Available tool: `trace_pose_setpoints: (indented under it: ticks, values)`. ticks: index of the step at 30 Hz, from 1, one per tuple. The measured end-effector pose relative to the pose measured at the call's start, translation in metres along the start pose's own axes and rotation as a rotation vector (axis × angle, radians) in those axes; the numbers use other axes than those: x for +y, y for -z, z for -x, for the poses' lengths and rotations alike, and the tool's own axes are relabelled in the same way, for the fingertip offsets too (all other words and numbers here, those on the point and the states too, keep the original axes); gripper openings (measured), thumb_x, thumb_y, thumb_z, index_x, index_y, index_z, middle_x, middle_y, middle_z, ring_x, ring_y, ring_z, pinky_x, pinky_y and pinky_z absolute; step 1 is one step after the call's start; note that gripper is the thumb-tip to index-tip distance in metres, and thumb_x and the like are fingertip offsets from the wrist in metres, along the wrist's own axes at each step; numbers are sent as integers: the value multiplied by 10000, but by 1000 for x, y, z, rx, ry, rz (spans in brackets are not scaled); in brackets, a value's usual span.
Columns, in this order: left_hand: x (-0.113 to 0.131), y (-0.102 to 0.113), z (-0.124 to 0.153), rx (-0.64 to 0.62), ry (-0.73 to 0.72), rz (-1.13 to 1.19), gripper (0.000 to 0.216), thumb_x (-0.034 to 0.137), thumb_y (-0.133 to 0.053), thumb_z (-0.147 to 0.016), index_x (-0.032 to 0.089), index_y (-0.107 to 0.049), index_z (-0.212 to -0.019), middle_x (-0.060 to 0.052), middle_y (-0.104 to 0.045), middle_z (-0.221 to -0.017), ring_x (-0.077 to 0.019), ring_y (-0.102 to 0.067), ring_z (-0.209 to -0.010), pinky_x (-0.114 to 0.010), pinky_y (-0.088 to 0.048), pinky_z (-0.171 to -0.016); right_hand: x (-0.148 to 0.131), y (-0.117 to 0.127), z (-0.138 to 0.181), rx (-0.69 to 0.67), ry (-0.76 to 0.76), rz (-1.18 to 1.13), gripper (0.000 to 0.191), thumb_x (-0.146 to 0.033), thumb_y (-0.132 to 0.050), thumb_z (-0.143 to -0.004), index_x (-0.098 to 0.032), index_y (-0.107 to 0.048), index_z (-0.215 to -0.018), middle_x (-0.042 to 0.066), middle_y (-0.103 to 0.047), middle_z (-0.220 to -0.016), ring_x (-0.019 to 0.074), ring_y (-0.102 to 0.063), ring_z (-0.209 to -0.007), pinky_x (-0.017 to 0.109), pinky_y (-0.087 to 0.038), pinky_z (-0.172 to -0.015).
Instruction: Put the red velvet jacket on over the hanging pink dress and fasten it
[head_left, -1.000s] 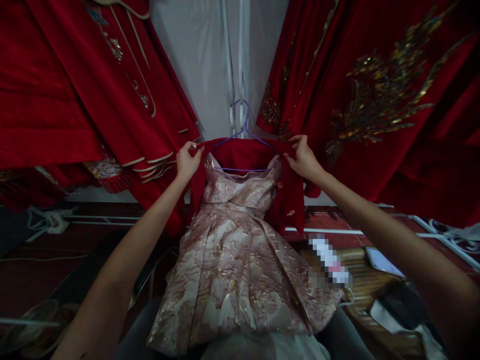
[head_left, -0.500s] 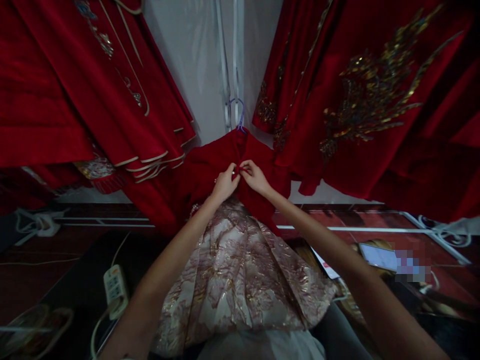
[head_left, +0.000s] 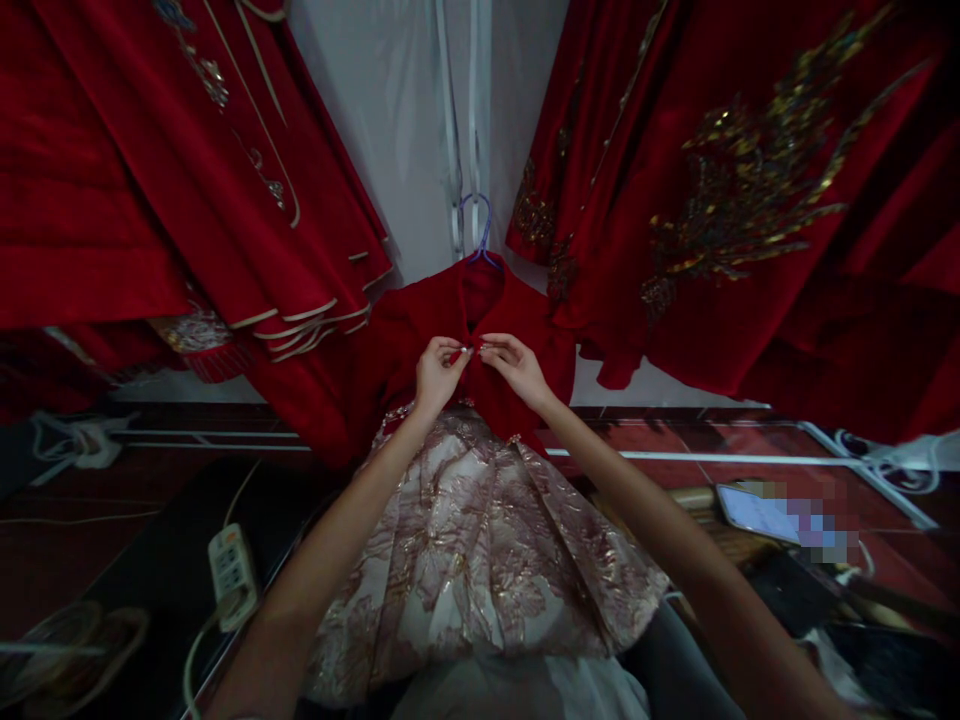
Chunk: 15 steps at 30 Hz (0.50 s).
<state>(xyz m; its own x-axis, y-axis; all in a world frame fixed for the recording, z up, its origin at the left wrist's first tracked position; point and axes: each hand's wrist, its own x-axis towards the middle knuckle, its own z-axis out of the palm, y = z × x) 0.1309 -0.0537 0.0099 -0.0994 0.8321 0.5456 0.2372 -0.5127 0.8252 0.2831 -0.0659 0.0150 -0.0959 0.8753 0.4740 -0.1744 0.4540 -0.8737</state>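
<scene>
A red jacket (head_left: pixel 424 305) hangs by a purple hanger (head_left: pixel 486 225) in front of me, its collar parted at the neck. My left hand (head_left: pixel 439 378) pinches the jacket's left front edge just below the collar, thumb and fingertips together. Facing it, my right hand (head_left: pixel 519 370) pinches the right front edge, a small gap away. Whatever fastening may lie between the fingertips is too small to make out. Below the jacket, a shiny pink and silver brocade skirt (head_left: pixel 465 540) spreads towards my lap.
Red garments with trim (head_left: pixel 255 230) hang at left, and a red garment with gold sequin embroidery (head_left: pixel 742 200) hangs at right. A power strip (head_left: pixel 232 575) lies at lower left. A phone (head_left: pixel 757 510) rests at right near a white floor rail (head_left: pixel 712 459).
Both hands have moved slightly down and apart, so their fingertips no longer meet. The jacket's collar has spread wider, showing more of its inside.
</scene>
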Motion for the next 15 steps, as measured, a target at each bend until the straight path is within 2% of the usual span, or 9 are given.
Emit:
trace_pose_setpoints:
  ticks: [4, 11, 15]
  values:
    - [7, 6, 0, -123, -43, -61, 97, 209, -607, -767, 177, -616, -858, -43, -694, -863, -137, -666, -791, -268, -536, -760, -2, -1, -1, 6, 13, 33, 357, -399, -721, -681, -204, -630, -966, 45, -665, -990, 143, -621, -860, 336, -503, -895]
    - [35, 13, 6, -204, -179, -277, 143, 223, -566, -810, 207, -646, -927, -39, -711, -893, -144, -673, -743, -271, -560, -701, -9, -4, 2, 112, 94, 170, 300, -410, -671, -749, -213, -651, -975, 49, -658, -997, 155, -635, -878, 334, -537, -861]
    - [44, 15, 5, -269, -228, -287, 150, 225, -586, -791, 196, -643, -926, -36, -708, -859, -137, -671, -721, -266, -564, -703, -14, -6, 7, 154, 189, 279, 268, -408, -629, -795, -231, -678, -990, 51, -615, -1015, 158, -632, -882, 335, -564, -833]
